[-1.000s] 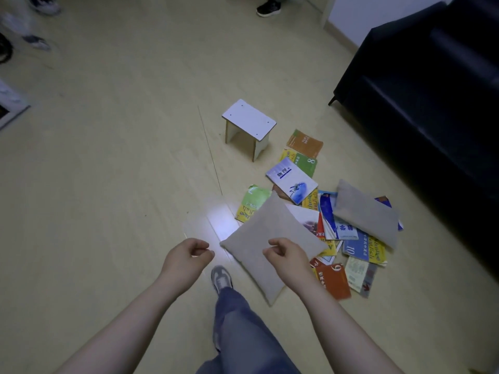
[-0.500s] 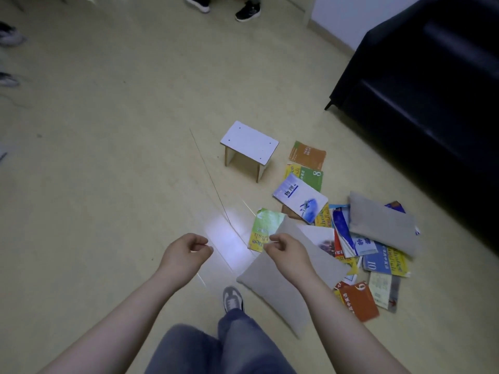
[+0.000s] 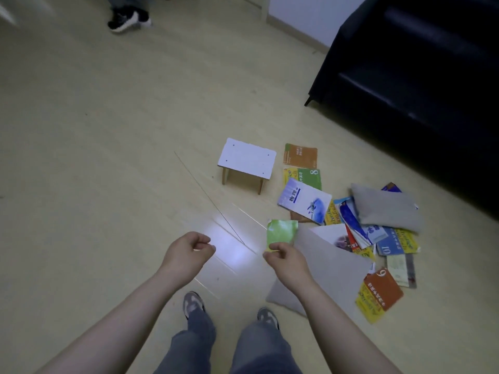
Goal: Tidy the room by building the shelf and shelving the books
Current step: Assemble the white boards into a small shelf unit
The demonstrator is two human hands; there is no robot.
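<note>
Already standing on the floor (image 3: 94,157), the small white shelf (image 3: 247,161) rests on its wooden legs, its long axis running left to right across the view. Just right of it the books (image 3: 305,203) lie scattered flat, some under two grey cushions (image 3: 383,209). A risk, I think: stepping forward could slide a foot on the glossy covers. Both hands hover above the floor, empty; the left hand (image 3: 187,255) is loosely curled and the right hand (image 3: 286,261) is loosely pinched, grasping nothing.
</note>
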